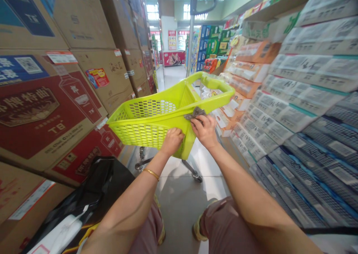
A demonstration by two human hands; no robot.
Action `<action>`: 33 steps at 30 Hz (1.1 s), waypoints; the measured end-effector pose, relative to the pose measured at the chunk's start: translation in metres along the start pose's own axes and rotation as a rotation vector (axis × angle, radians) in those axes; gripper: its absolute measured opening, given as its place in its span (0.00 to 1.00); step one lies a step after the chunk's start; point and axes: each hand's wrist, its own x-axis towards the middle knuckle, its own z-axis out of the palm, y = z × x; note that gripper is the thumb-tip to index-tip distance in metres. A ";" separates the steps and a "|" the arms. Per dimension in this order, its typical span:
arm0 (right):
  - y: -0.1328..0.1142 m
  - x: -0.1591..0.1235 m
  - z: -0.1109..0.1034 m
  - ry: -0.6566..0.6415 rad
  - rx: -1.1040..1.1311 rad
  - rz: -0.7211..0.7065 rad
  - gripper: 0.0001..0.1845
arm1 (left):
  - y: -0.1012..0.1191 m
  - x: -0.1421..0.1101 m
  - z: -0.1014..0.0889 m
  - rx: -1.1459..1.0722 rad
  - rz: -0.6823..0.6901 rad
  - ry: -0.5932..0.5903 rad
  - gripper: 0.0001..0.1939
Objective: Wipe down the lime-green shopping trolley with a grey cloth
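Observation:
A lime-green plastic shopping basket on a wheeled frame stands in the aisle in front of me, tipped on its side. My left hand is closed on the basket's near corner and holds it. My right hand presses a small grey cloth against the basket's rim, fingers bunched on the cloth. A gold bangle sits on my left wrist. My knees show at the bottom of the view.
Stacked cardboard cartons wall the left side. Shelves of wrapped tissue packs line the right. A black bag lies at lower left. The tiled aisle runs ahead to a metal pole.

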 end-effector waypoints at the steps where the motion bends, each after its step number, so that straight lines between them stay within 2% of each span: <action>1: 0.000 -0.006 0.001 -0.020 0.000 -0.030 0.10 | -0.001 0.000 0.000 -0.002 0.008 0.000 0.09; 7: -0.006 -0.058 0.013 -0.183 0.004 -0.294 0.08 | -0.002 0.001 0.001 0.020 0.014 0.011 0.09; 11: -0.008 -0.071 0.016 -0.304 0.005 -0.386 0.08 | -0.003 0.003 0.005 0.049 0.017 0.055 0.09; 14: -0.004 -0.058 0.014 -0.268 0.013 -0.358 0.11 | -0.004 0.003 0.008 0.063 0.015 0.077 0.10; 19: 0.003 -0.016 0.007 -0.070 -0.008 -0.061 0.13 | -0.005 0.003 0.008 0.088 0.019 0.082 0.12; 22: 0.004 -0.009 0.009 -0.031 0.002 0.033 0.14 | -0.005 0.003 0.006 0.086 0.016 0.064 0.11; 25: 0.003 -0.026 0.015 -0.089 0.025 -0.018 0.15 | -0.004 0.003 0.004 0.081 0.013 0.048 0.11; 30: -0.001 -0.071 0.024 -0.234 0.066 -0.247 0.10 | -0.003 0.004 0.004 0.056 -0.003 0.042 0.10; 33: -0.004 -0.085 0.026 -0.321 0.071 -0.287 0.09 | -0.001 0.005 0.005 0.057 -0.007 0.040 0.11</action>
